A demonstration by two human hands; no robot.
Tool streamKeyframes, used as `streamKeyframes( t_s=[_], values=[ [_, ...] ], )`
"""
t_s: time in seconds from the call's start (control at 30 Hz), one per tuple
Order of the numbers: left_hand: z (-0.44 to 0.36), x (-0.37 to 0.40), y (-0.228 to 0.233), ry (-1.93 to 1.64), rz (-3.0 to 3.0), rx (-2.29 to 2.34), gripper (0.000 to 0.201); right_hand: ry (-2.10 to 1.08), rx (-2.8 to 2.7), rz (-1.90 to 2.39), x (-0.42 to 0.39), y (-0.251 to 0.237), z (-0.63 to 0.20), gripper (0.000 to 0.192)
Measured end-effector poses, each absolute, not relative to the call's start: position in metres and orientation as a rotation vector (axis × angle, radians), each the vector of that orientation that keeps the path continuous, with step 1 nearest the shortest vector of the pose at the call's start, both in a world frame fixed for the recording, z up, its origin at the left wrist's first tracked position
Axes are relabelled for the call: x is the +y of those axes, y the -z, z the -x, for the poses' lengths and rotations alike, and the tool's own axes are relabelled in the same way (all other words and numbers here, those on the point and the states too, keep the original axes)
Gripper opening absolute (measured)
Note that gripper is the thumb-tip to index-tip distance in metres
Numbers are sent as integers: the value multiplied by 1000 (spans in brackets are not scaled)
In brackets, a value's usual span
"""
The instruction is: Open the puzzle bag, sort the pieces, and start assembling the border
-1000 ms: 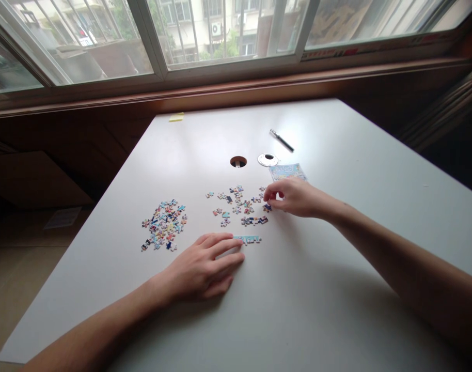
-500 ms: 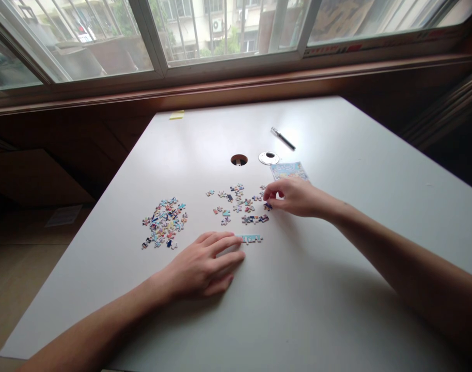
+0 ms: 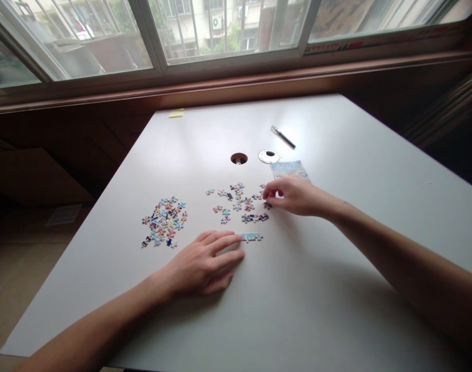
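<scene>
My left hand [image 3: 205,264] lies flat on the white table [image 3: 305,299], its fingertips touching the left end of a short joined strip of light-blue puzzle pieces [image 3: 251,237]. My right hand [image 3: 294,195] hovers at the right edge of a loose scatter of puzzle pieces [image 3: 238,203], with thumb and forefinger pinched on a small piece. A denser pile of pieces [image 3: 164,222] lies to the left. A printed picture card [image 3: 289,168] lies just behind my right hand.
A round cable hole [image 3: 239,158] and its grey cap [image 3: 268,156] sit behind the pieces. A black pen [image 3: 283,137] lies further back, a yellow note [image 3: 176,113] at the far edge. Windows run along the wall behind.
Both hands stay almost where they were; the view has only shifted slightly downward.
</scene>
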State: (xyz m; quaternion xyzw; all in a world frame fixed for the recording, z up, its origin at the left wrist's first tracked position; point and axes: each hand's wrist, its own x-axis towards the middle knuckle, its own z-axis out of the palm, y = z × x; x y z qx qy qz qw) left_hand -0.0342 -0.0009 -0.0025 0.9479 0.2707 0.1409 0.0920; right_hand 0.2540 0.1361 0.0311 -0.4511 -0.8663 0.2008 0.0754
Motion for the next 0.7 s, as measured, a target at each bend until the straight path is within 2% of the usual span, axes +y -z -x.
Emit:
streamKeyframes(
  t_s=[0.17, 0.33, 0.47, 0.7],
  values=[
    [35, -2, 2, -500, -2805, 812, 42, -612, -2600, 1369, 136, -31, -254, 18],
    [35, -5, 5, -686, -2768, 846, 28, -609, -2589, 1410, 136, -32, -254, 18],
    [35, -6, 6, -644, -2776, 826, 21, -616, -2595, 1414, 136, -31, -255, 17],
    [34, -6, 5, -601, -2760, 856, 20, -614, -2608, 1403, 135, -34, -254, 17]
  ],
)
